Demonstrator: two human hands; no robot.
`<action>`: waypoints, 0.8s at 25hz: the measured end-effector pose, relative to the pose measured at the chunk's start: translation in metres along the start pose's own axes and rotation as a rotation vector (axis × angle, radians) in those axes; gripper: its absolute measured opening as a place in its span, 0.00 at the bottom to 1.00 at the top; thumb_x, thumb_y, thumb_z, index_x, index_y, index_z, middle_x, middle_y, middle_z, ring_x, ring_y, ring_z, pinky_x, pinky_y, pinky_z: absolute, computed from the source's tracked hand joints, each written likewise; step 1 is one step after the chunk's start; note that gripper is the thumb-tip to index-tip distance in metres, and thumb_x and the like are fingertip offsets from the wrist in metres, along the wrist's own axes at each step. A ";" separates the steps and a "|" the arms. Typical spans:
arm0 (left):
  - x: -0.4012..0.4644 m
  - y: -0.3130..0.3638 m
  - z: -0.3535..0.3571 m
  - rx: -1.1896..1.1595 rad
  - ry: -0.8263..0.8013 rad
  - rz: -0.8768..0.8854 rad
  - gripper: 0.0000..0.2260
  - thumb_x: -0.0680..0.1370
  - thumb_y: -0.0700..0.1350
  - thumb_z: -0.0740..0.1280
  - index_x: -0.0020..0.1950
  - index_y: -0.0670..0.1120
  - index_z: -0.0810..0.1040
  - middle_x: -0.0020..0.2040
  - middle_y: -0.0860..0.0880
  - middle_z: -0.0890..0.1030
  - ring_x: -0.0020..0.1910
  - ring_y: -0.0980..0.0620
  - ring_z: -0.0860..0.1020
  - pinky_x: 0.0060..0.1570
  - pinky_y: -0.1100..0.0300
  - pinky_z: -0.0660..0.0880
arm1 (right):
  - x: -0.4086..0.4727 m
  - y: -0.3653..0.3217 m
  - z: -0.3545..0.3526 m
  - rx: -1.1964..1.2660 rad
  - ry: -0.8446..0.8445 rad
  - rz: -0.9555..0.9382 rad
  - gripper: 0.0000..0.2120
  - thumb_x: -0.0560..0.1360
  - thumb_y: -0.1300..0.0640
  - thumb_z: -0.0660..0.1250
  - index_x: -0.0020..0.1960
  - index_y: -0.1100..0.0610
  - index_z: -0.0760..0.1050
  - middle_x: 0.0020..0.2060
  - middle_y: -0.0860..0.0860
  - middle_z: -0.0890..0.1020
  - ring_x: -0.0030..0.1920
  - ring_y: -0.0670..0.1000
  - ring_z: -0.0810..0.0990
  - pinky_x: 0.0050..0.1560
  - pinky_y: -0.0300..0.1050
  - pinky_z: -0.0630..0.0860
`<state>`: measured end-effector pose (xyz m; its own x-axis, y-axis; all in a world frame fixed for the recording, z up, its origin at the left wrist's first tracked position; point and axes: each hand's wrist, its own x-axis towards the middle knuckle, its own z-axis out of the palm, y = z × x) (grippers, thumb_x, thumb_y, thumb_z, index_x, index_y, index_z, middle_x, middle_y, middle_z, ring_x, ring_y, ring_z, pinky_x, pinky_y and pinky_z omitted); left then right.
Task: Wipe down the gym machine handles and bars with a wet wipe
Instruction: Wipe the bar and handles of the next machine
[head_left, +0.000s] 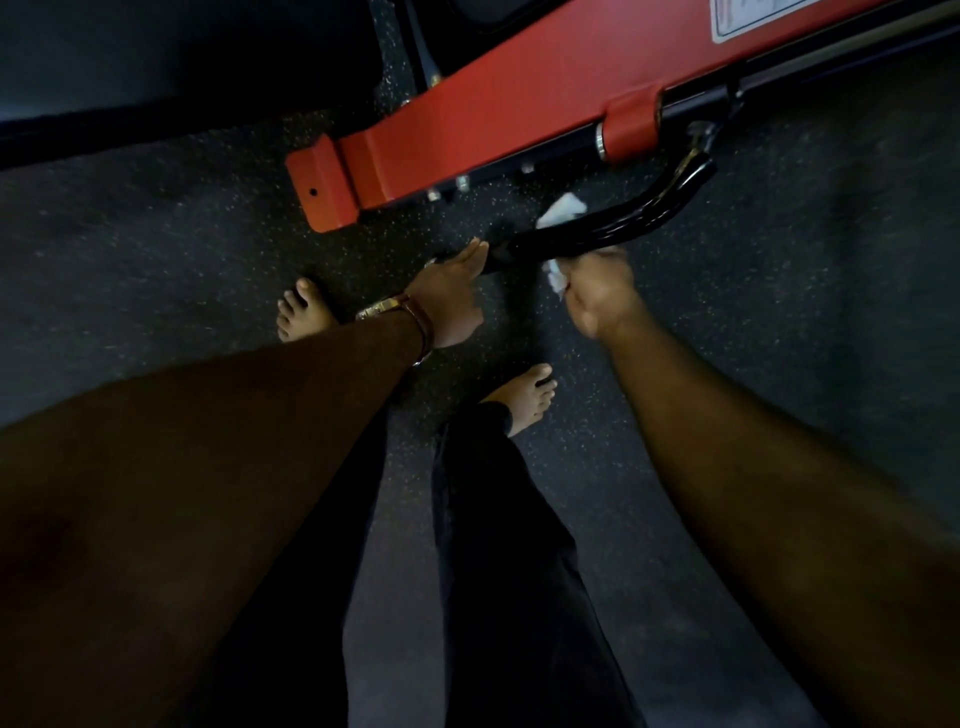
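Right hand (597, 291) grips a wipe (558, 208) around the handle (613, 223); left hand (452, 296), fingers straight, touches the handle's end

Dim, underexposed view. Light falls mainly on the red machine beam (519, 98) and both hands; forearms and floor (779, 249) sink into shadow. Hands show motion blur; wide-angle distortion bends the edges.

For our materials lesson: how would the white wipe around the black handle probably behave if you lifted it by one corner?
The wipe would probably hang limp: it drapes over the black handle and bunches in the right hand. It looks thin, so likely light. If wet, it may cling.
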<state>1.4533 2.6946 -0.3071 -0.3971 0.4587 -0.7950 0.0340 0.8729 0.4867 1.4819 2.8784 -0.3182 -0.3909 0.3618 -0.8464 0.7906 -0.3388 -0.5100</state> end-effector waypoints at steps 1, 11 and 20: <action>0.000 0.001 0.000 -0.005 0.008 -0.007 0.35 0.80 0.38 0.63 0.82 0.44 0.48 0.82 0.46 0.53 0.79 0.46 0.59 0.77 0.53 0.54 | 0.004 0.000 -0.003 0.047 -0.044 0.037 0.14 0.76 0.74 0.63 0.46 0.57 0.80 0.33 0.47 0.84 0.36 0.45 0.79 0.40 0.40 0.74; -0.001 0.000 0.012 -0.119 -0.001 -0.020 0.37 0.79 0.37 0.63 0.81 0.43 0.44 0.82 0.45 0.45 0.81 0.49 0.47 0.78 0.52 0.47 | -0.072 0.016 0.007 -0.530 0.194 -0.435 0.08 0.74 0.60 0.70 0.51 0.61 0.83 0.40 0.52 0.84 0.37 0.47 0.82 0.38 0.42 0.79; 0.003 -0.035 0.015 -0.239 0.055 -0.036 0.36 0.77 0.35 0.63 0.82 0.50 0.53 0.81 0.48 0.57 0.79 0.46 0.59 0.75 0.60 0.57 | -0.063 -0.008 0.074 -1.725 -0.084 -0.621 0.12 0.81 0.61 0.60 0.61 0.61 0.77 0.58 0.59 0.76 0.51 0.57 0.82 0.41 0.46 0.71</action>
<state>1.4648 2.6676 -0.3323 -0.4433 0.4125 -0.7958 -0.1969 0.8213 0.5354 1.4657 2.7942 -0.2726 -0.7584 0.0142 -0.6517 0.0648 0.9965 -0.0536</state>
